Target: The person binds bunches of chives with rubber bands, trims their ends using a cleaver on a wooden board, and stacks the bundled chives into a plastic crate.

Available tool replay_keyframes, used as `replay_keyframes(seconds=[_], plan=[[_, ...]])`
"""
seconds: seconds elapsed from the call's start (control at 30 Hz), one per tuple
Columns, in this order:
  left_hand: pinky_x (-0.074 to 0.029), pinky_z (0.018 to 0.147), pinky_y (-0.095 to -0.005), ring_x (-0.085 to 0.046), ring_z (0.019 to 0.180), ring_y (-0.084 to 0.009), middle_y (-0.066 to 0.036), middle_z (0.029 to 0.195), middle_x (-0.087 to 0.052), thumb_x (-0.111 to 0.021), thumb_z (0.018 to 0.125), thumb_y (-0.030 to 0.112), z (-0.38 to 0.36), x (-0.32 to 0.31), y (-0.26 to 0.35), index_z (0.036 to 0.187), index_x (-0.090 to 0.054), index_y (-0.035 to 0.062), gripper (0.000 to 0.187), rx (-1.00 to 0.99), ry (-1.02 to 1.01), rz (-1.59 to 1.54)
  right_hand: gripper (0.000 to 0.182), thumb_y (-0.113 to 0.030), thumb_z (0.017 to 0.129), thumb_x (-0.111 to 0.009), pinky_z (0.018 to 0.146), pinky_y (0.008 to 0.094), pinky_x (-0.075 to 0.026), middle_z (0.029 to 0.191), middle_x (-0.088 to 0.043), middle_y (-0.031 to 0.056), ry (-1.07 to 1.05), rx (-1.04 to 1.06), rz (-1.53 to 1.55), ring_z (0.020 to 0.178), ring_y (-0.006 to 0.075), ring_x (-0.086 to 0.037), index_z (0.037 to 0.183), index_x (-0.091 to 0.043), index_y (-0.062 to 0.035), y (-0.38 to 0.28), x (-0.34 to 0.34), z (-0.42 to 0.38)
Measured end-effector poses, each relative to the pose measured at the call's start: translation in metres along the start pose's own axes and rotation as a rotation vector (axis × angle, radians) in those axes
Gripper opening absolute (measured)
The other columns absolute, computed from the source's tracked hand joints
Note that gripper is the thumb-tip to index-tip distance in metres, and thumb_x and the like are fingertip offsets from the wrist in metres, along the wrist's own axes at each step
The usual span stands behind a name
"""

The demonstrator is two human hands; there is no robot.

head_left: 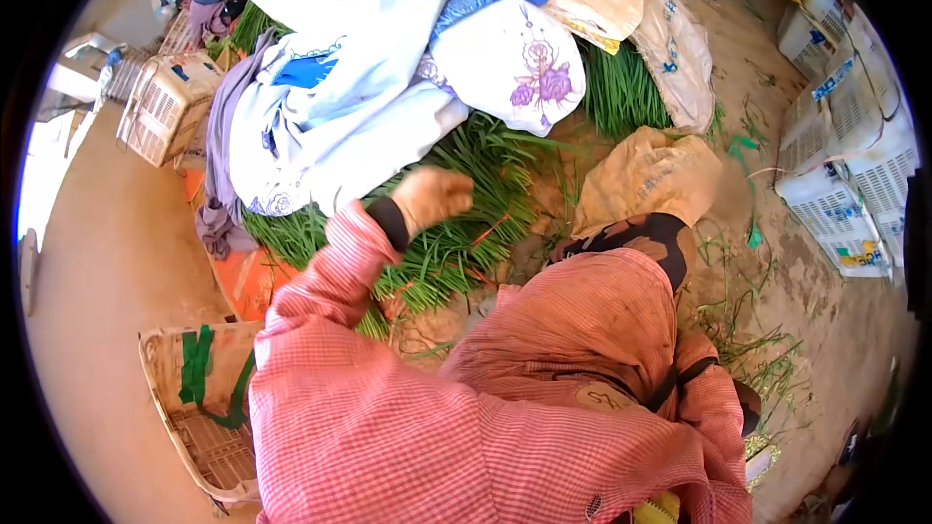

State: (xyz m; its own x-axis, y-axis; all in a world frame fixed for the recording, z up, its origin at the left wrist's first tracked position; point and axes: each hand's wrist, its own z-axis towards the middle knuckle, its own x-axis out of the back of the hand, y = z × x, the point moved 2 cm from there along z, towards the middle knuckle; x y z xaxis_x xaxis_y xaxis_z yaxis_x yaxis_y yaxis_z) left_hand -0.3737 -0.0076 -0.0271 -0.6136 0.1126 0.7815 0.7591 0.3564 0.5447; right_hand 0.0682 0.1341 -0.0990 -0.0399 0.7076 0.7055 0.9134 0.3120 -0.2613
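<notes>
My left hand (434, 200), below a dark cuff and a red checked sleeve, hovers over a pile of long green stalks (456, 252) that look like garlic chives or scallions. Motion smears its fingers, and nothing shows clearly in them. Red ties (491, 230) run across some of the bunches. Beyond the hand, a white cloth with purple flowers (539, 63) and a pale blue cloth (379, 49) cover part of the greens. My right sleeve (714, 398) lies along my side at the lower right; the hand itself does not show.
An open plastic crate (199, 456) with green tape stands at the lower left. White crates (845, 175) are stacked on the right. More greens (621, 87) lie under sacking at the back. A tan sack (631, 175) lies by my knee, and loose stalks (767, 359) litter the floor.
</notes>
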Motion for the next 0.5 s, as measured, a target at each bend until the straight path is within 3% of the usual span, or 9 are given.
replay_keyframes(seconds=[0.03,0.07,0.13,0.27,0.33,0.4,0.5], plan=[[-0.048,0.079,-0.0355,-0.060,0.087,-0.0306,-0.015,0.095,-0.063,-0.059,0.077,0.025,-0.006,-0.043,-0.014,0.102,-0.062,0.0067,0.031,-0.004,-0.041,0.083,0.035,-0.027,0.087,-0.046,0.085,0.0350,-0.044,0.110,-0.058,0.0163,-0.008,-0.007,0.000,0.103,0.0300,-0.054,0.117,-0.053,-0.0094,0.001,-0.004,-0.002],[-0.047,0.080,-0.0367,-0.058,0.090,-0.0324,-0.014,0.099,-0.062,-0.058,0.075,0.026,-0.008,-0.075,-0.016,0.107,-0.061,0.0122,0.035,0.023,-0.211,0.146,0.035,-0.026,0.087,-0.046,0.085,0.0350,-0.044,0.110,-0.058,0.0163,-0.012,-0.012,0.003,0.103,0.0300,-0.054,0.117,-0.053,-0.0095,0.001,-0.006,-0.003],[-0.044,0.085,-0.0371,-0.056,0.098,-0.0295,-0.014,0.108,-0.059,-0.059,0.074,0.026,0.010,-0.141,-0.028,0.114,-0.057,0.0109,0.042,-0.005,-0.383,0.318,0.035,-0.026,0.087,-0.046,0.085,0.0349,-0.044,0.110,-0.057,0.0163,-0.016,-0.028,0.018,0.104,0.0298,-0.054,0.117,-0.053,-0.0097,0.001,-0.011,-0.003],[-0.035,0.093,-0.0362,-0.047,0.110,-0.0275,-0.015,0.115,-0.051,-0.057,0.070,0.013,0.078,-0.190,-0.027,0.109,-0.052,0.0020,0.040,-0.179,-0.343,0.773,0.034,-0.025,0.087,-0.046,0.085,0.0348,-0.044,0.110,-0.057,0.0162,-0.041,-0.082,0.068,0.104,0.0295,-0.054,0.117,-0.053,-0.0101,0.010,-0.022,-0.006],[-0.032,0.094,-0.0362,-0.044,0.112,-0.0251,-0.015,0.115,-0.049,-0.057,0.074,0.014,0.115,-0.194,-0.034,0.113,-0.049,0.0015,0.043,-0.121,-0.368,0.981,0.034,-0.025,0.087,-0.046,0.085,0.0347,-0.044,0.110,-0.057,0.0162,-0.069,-0.118,0.098,0.104,0.0294,-0.054,0.117,-0.053,-0.0103,0.016,-0.029,-0.008],[-0.031,0.093,-0.0408,-0.042,0.112,-0.0261,-0.013,0.112,-0.050,-0.053,0.079,0.017,0.146,-0.215,-0.078,0.114,-0.048,0.0010,0.040,-0.094,-0.302,1.122,0.034,-0.024,0.087,-0.045,0.086,0.0346,-0.044,0.111,-0.057,0.0161,-0.106,-0.154,0.128,0.105,0.0292,-0.054,0.117,-0.053,-0.0105,0.020,-0.037,-0.011],[-0.034,0.093,-0.0427,-0.043,0.111,-0.0306,-0.019,0.116,-0.047,-0.048,0.084,0.023,0.157,-0.215,-0.115,0.113,-0.049,-0.0001,0.037,-0.006,-0.254,1.197,0.033,-0.024,0.087,-0.045,0.086,0.0345,-0.044,0.111,-0.057,0.0161,-0.169,-0.199,0.185,0.105,0.0290,-0.053,0.117,-0.053,-0.0108,0.026,-0.050,-0.017]])
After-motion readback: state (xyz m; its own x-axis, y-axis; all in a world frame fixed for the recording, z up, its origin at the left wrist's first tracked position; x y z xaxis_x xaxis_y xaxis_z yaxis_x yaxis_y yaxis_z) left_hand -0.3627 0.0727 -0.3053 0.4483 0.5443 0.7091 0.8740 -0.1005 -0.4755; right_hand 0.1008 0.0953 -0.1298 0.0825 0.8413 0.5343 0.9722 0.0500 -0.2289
